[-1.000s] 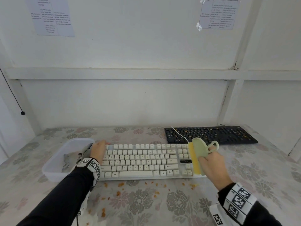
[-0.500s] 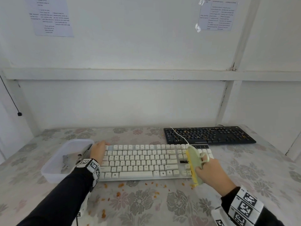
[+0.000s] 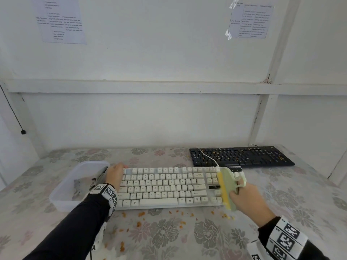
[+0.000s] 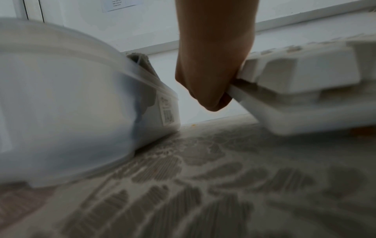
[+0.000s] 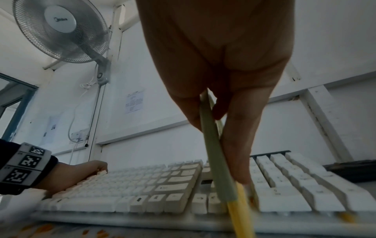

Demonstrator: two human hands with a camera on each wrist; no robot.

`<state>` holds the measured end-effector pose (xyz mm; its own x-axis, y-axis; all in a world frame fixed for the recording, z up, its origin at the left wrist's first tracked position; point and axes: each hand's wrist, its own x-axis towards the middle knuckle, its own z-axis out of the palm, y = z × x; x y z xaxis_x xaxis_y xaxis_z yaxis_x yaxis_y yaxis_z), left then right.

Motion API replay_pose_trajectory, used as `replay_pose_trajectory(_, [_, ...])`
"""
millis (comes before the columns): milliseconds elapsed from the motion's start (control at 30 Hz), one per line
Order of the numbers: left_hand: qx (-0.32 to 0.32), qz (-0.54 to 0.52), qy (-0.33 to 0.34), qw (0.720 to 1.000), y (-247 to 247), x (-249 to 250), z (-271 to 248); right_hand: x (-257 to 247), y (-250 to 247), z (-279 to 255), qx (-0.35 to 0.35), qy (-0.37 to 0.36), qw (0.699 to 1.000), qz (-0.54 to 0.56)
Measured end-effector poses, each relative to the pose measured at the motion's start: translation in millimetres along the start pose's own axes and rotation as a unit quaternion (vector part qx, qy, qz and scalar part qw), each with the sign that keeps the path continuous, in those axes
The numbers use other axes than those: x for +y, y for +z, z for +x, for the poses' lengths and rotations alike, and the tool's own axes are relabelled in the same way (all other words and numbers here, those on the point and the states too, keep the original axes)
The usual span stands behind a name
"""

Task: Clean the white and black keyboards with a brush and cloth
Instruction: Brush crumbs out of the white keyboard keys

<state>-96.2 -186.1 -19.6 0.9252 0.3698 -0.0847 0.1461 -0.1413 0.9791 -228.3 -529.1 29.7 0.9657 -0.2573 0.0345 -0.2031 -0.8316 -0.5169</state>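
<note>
White walls with taped paper sheets (image 3: 62, 21) rise behind the surface (image 3: 187, 239), which wears a grey floral cover, and from the right wrist we see a wall fan (image 5: 61, 30) high on the left. On this surface we have the white keyboard (image 3: 165, 186) lying across the middle in front of us, and the black keyboard (image 3: 240, 156) sits behind its right end, apart from it, with orange bits scattered among its keys. A thin white cable (image 3: 208, 156) runs over the black keyboard's left part

Our left hand (image 3: 114, 175) is at the white keyboard's left end, fingers curled over the far left corner; the left wrist view shows it gripping the edge there (image 4: 213, 67). Just beside that hand stands a translucent plastic tub (image 3: 62, 192) with a grey cloth (image 3: 78, 186) lying inside it

Our right hand (image 3: 247, 199) pinches the pale green brush (image 3: 228, 186) between thumb and fingers, with one finger through the ring at its handle. The brush's yellow bristles (image 3: 222, 190) lie across the keys between the main block and the number pad, reaching to the keyboard's near edge

Orange crumbs (image 3: 140, 214) dot the surface just in front of the white keyboard
</note>
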Motion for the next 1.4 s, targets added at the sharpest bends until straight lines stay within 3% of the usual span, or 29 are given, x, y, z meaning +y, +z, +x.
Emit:
replay_pose_trajectory(167, [-0.006, 0.001, -0.001, 1.000, 0, -1, 3, 4, -12, -6, -0.016, 0.036, 0.999, -0.026])
replay_pose_trajectory(267, [-0.016, 0.014, -0.026, 0.999, -1, -5, 9, 4, -18, -6, 0.009, 0.002, 0.998, -0.058])
replay_pose_trajectory(400, [-0.032, 0.020, -0.081, 0.996, -5, -12, 18, 7, -20, -8, -0.029, -0.049, 0.990, -0.132])
replay_pose_trajectory(700, [-0.093, 0.005, -0.145, 0.985, -5, -20, 32, 5, -17, -7, -0.054, -0.066, 0.980, -0.181])
replay_pose_trajectory(900, [-0.130, -0.006, -0.177, 0.976, -6, -24, 35, 16, -24, -5, -0.002, -0.030, 0.985, -0.172])
replay_pose_trajectory(1133, [-0.103, 0.021, -0.135, 0.985, -5, -26, 36, 1, -1, 2, -0.062, -0.136, 0.980, -0.129])
replay_pose_trajectory(1400, [-0.064, 0.042, -0.106, 0.991, -11, -40, 48, 10, -11, 8, -0.013, -0.048, 0.979, -0.200])
